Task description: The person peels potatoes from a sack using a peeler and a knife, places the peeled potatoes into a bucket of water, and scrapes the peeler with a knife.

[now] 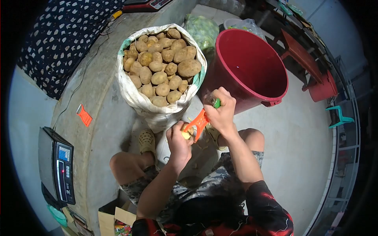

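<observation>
My left hand [179,144] is closed around a partly peeled potato [186,135], whose pale yellow flesh shows between the fingers. Gripped in my right hand [221,111] is an orange peeler [200,122], its head against the potato. Something green [217,103] shows at the right hand's fingers. Just beyond my hands stands a white woven sack [147,111] full of unpeeled potatoes [158,78]. A large red tub [252,67] is right of the sack, with no potatoes visible inside.
A second orange peeler [84,115] lies on the concrete ledge [75,133] at left, above a digital scale [59,169]. An open cardboard box [108,222] is at lower left. Behind the tub are a green-filled bag [201,31] and a red stool [303,57].
</observation>
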A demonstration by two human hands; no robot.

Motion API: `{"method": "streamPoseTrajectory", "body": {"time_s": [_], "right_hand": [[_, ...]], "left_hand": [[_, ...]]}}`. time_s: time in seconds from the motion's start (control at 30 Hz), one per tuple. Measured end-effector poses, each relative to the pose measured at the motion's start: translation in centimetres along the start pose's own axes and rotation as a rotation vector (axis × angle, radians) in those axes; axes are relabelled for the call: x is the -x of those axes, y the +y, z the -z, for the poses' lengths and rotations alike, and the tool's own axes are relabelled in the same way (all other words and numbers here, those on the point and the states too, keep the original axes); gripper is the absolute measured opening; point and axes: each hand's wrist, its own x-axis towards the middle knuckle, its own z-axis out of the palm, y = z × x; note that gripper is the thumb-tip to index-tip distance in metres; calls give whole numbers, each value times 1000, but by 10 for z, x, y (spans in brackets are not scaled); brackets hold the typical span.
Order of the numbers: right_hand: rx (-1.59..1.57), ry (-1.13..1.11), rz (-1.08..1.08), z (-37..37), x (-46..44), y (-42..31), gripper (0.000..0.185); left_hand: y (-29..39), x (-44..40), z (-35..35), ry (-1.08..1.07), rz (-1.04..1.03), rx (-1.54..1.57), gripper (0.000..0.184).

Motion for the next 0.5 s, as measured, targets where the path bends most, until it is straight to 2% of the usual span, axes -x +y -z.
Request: {"method": "streamPoseTrajectory", "body": {"time_s": [0.07,0.13,0.2,0.23,0.27,0.33,0.37,0.43,0.47,0.5], "right_hand": [[45,31,101,2,0,-5,17],[72,53,113,4,-4,7,17],[174,105,-23,-1,-9,33,17],[-4,54,-251,0,-11,40,18],[-3,56,-251,0,-7,45,18],[59,-41,-79,8,-6,23,20],[27,-52,3,12,-4,5,23],[97,-63,30,11,-4,8,23],[169,-71,66,11,-6,10,24],[179,-85,-42,8,-11,19,23]], "left_hand": [[-1,1,0,7,-36,-24,22],[-4,2,2,-36,-88,-26,22],[0,5,4,-63,-118,-81,22],[2,5,6,-89,-148,-134,23],[1,4,8,-91,-148,-134,23],[-6,-1,14,-114,-272,-259,24],[-10,-4,15,-111,-271,-258,24],[-15,-7,16,-89,-414,-362,24],[-14,-5,18,-91,-412,-365,24],[-10,-3,17,-106,-439,-420,24]]}}
